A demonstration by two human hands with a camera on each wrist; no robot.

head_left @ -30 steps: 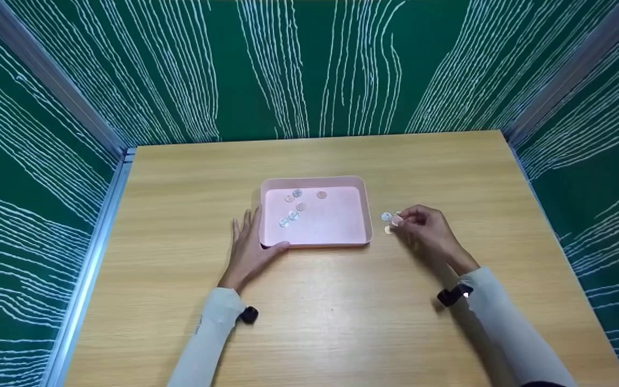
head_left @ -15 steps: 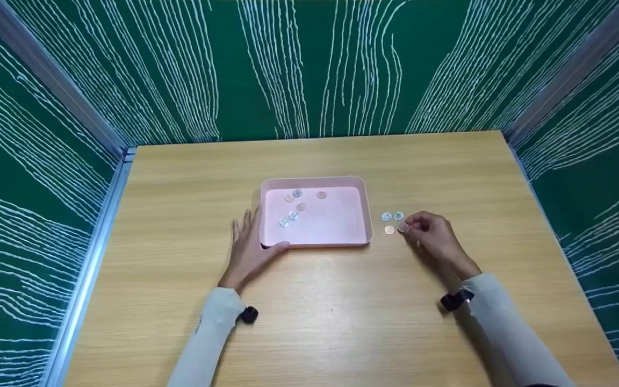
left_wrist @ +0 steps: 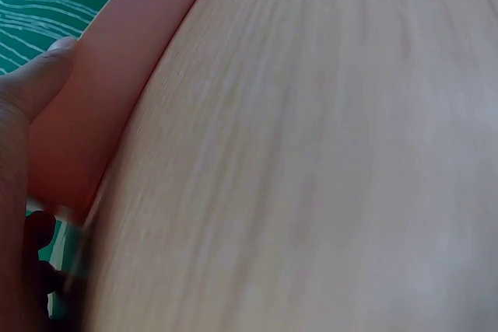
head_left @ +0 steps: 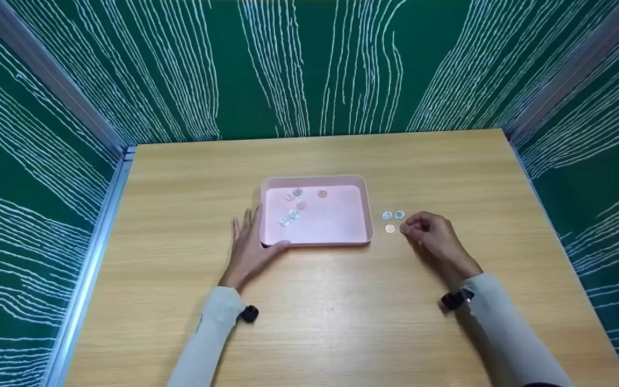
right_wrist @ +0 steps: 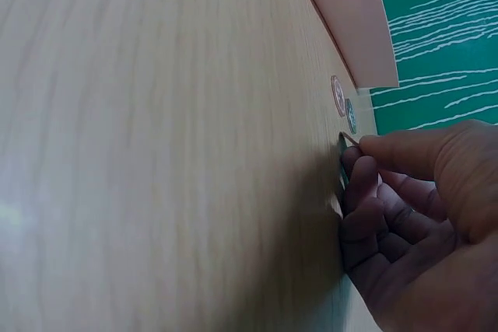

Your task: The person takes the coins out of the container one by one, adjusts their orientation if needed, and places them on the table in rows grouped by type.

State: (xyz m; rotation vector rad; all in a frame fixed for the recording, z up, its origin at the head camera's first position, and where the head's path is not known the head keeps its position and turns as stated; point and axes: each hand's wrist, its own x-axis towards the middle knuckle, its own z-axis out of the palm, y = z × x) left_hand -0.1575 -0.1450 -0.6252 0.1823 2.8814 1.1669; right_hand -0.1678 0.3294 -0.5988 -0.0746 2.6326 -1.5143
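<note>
Flanking a wood table (head_left: pixel 342 322) inside green walls (head_left: pixel 309 64), left hand (head_left: pixel 247 244) flat, right hand (head_left: pixel 430 236) pinching a coin (right_wrist: pixel 343 141).

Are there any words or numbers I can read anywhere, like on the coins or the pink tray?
None can be read.
Coins on the table by the right hand: faces too small and blurred.
Coins in the pink tray: too small.
Pink tray, touched by the left hand: no writing visible.

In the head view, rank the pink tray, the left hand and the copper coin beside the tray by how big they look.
1. pink tray
2. left hand
3. copper coin
</note>
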